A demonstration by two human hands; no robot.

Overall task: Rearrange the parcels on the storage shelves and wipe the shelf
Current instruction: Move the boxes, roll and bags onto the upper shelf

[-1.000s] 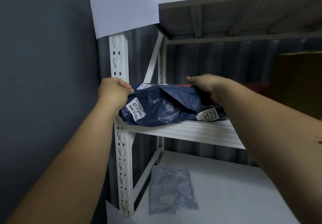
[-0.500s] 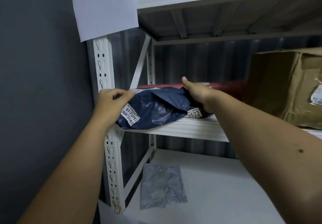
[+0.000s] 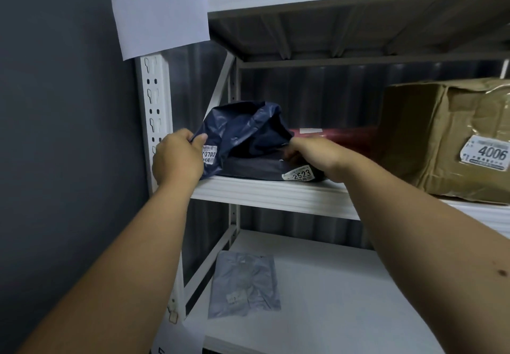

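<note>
Okay, your left fingers (image 3: 199,139) pinch the navy parcel's (image 3: 242,130) edge at 9 o'clock; left hand (image 3: 176,159) sits against the white upright (image 3: 154,100). Your right fingers (image 3: 289,155) are tucked under its 3 o'clock side, clenched on the plastic; right hand (image 3: 317,155) covers them. That bag lifts off a dark flat parcel (image 3: 256,169) tagged 2523 on the middle shelf (image 3: 270,193). Red parcel (image 3: 345,135) behind, brown box (image 3: 447,138) at 3 o'clock, grey bag (image 3: 244,284) at 6, lower shelf.

Navy parcel (image 3: 242,130), flat on the middle shelf (image 3: 276,195) 0.5 s ago, now raised and bunched upward at its left end. Left hand (image 3: 176,158) pinches its labelled corner; right hand (image 3: 311,152) has shifted lower, exposing the dark parcel (image 3: 256,169) labelled 2523 beneath.
</note>
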